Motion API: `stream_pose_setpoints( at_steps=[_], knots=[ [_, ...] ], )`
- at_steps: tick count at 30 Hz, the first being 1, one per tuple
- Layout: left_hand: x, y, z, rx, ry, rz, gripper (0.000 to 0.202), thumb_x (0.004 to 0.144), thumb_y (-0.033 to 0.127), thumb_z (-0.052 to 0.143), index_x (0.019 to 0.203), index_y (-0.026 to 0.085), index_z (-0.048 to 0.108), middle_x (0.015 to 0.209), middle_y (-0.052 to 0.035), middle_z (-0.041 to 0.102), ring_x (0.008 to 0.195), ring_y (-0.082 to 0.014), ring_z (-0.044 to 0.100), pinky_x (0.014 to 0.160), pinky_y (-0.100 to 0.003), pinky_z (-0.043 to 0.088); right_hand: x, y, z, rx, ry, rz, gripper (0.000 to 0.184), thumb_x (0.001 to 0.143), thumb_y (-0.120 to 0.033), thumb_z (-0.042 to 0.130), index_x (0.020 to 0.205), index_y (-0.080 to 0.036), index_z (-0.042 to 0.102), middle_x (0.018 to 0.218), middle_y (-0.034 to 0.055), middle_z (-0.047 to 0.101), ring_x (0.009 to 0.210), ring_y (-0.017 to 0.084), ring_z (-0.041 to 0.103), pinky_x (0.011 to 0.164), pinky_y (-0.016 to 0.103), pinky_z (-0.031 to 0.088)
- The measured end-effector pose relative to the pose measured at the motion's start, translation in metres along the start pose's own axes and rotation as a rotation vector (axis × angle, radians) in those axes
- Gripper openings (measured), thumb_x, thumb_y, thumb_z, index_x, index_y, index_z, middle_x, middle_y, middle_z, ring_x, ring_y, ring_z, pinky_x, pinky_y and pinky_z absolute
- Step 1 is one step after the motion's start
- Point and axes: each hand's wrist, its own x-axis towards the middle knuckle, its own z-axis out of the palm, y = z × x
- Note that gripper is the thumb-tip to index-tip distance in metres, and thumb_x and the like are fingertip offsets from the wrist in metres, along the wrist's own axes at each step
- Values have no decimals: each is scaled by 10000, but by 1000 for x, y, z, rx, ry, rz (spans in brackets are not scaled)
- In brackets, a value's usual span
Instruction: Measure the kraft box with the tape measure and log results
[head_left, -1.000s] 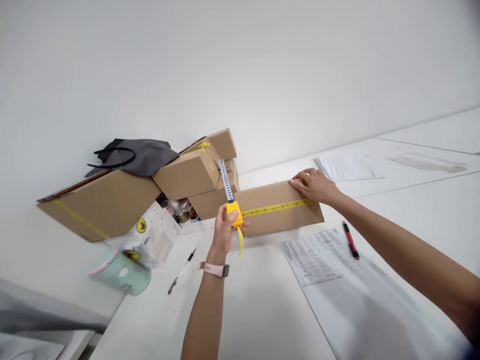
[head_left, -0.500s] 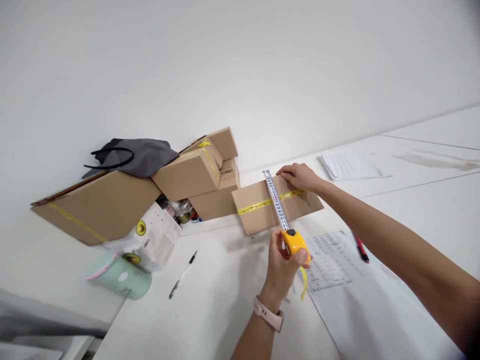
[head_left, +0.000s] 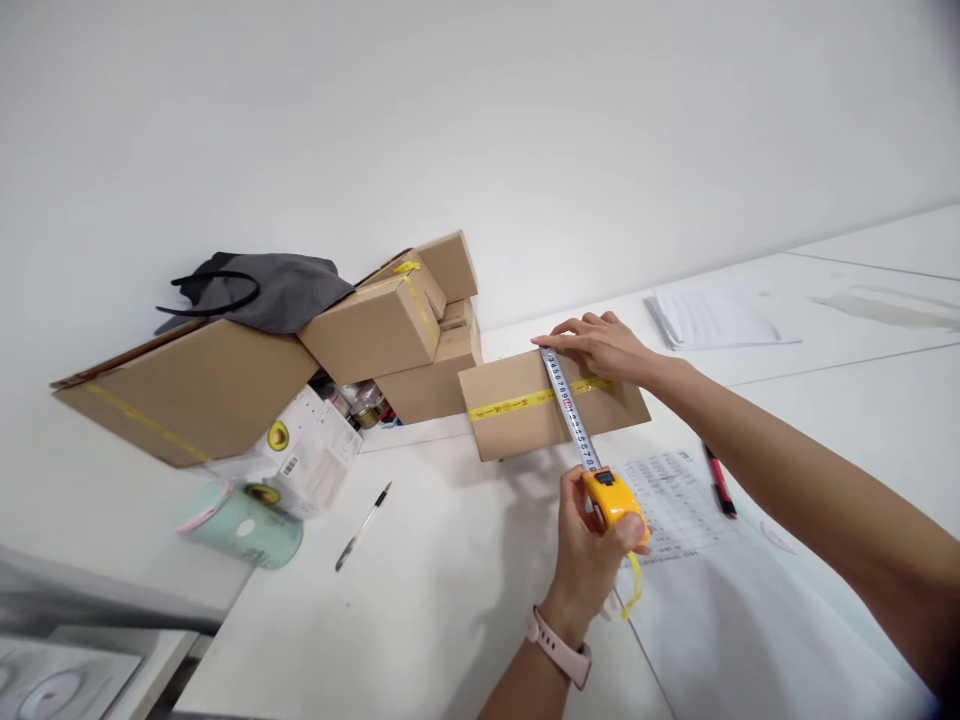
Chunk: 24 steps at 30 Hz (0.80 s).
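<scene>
A brown cardboard box (head_left: pixel 517 420) sealed with yellow tape lies on the white table (head_left: pixel 420 620). My left hand (head_left: pixel 589 545) is closed round a yellow tape measure (head_left: pixel 613 497) just in front of the box. Its white blade (head_left: pixel 568 408) runs across the box's top to the far edge. There my right hand (head_left: pixel 600 345) presses the blade's end down with its fingers held together. I wear a pink watch on my left wrist.
Several cardboard boxes (head_left: pixel 375 330) are stacked against the wall at the left, with a grey bag (head_left: pixel 262 290) on top. A white carton (head_left: pixel 307 460), a mint cup (head_left: pixel 244 530), a pen (head_left: pixel 364 538), printed sheets (head_left: pixel 675 500), a red pen (head_left: pixel 718 480) and more papers (head_left: pixel 712 318) lie around.
My left hand carried the tape measure from the box's left end to its front side. The blade now spans the box's width. My right hand shifted left along the far edge.
</scene>
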Motion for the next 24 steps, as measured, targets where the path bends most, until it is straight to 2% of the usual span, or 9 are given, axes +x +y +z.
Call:
stream_pose_setpoints(
  at_steps=[3, 5, 8, 10, 13, 17, 21, 24],
  knots=[
    [0, -5, 1, 11, 5, -7, 659, 691, 390, 828, 1220, 229, 469, 1189, -57, 589, 732, -132, 670, 600, -263, 559, 0, 2, 0, -33, -34, -37, 554, 970, -151, 360, 1387, -422, 604, 1228, 34, 712, 889, 248, 506, 774, 384, 284],
    [1, -8, 1, 44, 16, -12, 644, 699, 313, 822, 1233, 236, 471, 1206, -61, 588, 795, -143, 666, 668, -277, 562, -1, 3, 0, -46, -47, -46, 546, 975, -158, 366, 1394, -417, 602, 1188, 30, 732, 879, 252, 486, 769, 387, 277],
    [5, -13, -3, 100, 64, -16, 711, 665, 205, 828, 1270, 239, 457, 1169, -56, 597, 893, -154, 631, 767, -282, 545, -1, 5, 0, -47, -38, -52, 539, 977, -167, 376, 1401, -417, 594, 1173, 31, 740, 867, 248, 471, 761, 386, 271],
    [9, -17, -8, 130, 106, -29, 771, 631, 175, 840, 1288, 237, 442, 1129, -53, 597, 892, -155, 608, 771, -283, 535, -2, 5, 0, -47, -35, -57, 564, 957, -142, 391, 1407, -417, 588, 1168, 33, 741, 856, 243, 466, 751, 381, 267],
    [15, -22, -17, 163, 123, -45, 807, 606, 158, 847, 1293, 233, 430, 1082, -47, 593, 859, -152, 588, 764, -296, 527, -2, 6, 0, -50, -38, -59, 624, 917, -90, 404, 1418, -421, 576, 1167, 29, 739, 857, 240, 470, 747, 377, 264],
    [18, -27, -25, 132, 59, -46, 810, 615, 171, 842, 1303, 232, 418, 1046, -34, 585, 849, -148, 578, 767, -297, 508, -3, 5, -1, -41, -30, -49, 638, 912, -72, 401, 1411, -427, 580, 1172, 22, 737, 869, 241, 473, 753, 378, 262],
    [21, -28, -25, 108, 27, -33, 847, 606, 209, 853, 1321, 232, 398, 1045, -27, 570, 851, -142, 571, 772, -289, 490, -4, 4, 0, -32, -22, -48, 635, 915, -69, 403, 1404, -433, 583, 1150, 20, 739, 864, 238, 473, 751, 374, 256],
    [20, -26, -22, 116, 46, -37, 844, 600, 224, 870, 1304, 235, 404, 1018, -15, 561, 837, -140, 571, 766, -289, 488, -4, 5, 2, -48, -16, -48, 642, 905, -63, 414, 1393, -442, 586, 1143, 20, 736, 860, 239, 470, 740, 372, 243]
  ],
)
